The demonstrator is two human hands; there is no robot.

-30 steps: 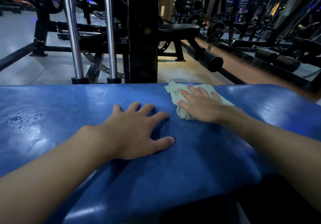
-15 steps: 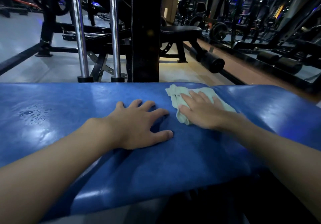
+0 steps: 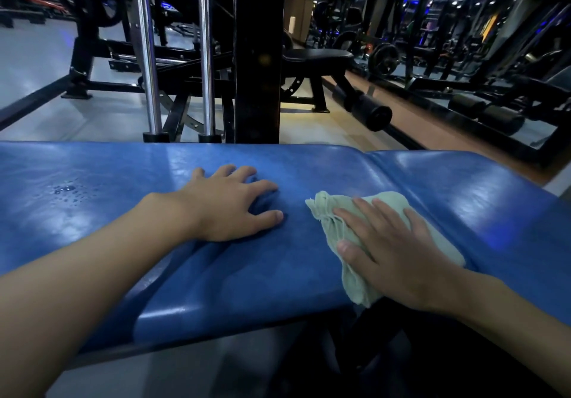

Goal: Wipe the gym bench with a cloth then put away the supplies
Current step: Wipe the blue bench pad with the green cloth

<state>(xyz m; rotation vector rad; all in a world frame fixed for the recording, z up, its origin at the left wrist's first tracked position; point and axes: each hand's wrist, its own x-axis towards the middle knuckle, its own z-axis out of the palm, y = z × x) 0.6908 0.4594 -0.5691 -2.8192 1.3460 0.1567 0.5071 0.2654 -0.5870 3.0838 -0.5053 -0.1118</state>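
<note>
Both hands are down on the blue bench (image 3: 216, 277) here, and the padded top fills the width of the view. The right hand (image 3: 392, 252) is spread flat, fingers extended, palm pressing on the pale green cloth (image 3: 336, 234), not clutching it, just pinning it to the vinyl. That cloth sits on the bench toward its near edge, bunched and creased at the corner that points toward the other hand, and its lowest fold droops just over the bench's front lip. It lies just short of the seam (image 3: 370, 163) where the bench pad splits into two sections, with the far edge of the cloth reaching up close to that crease. The left hand (image 3: 228, 203) is planted on the bench too, open, fingers splayed and slightly arched, thumb stretched out toward the cloth but clear of it, with bare blue vinyl between them. Farther along the bench, beyond the left forearm, a scatter of water droplets (image 3: 66, 189) sits on the surface. Behind the bench rise two chrome bars (image 3: 148, 58) and a broad black upright (image 3: 258, 58), their feet right at the bench's far edge. Past those, a black padded bench (image 3: 318, 55) stands on the floor, and a weight plate (image 3: 383, 59) shows farther back among dim machines.
</note>
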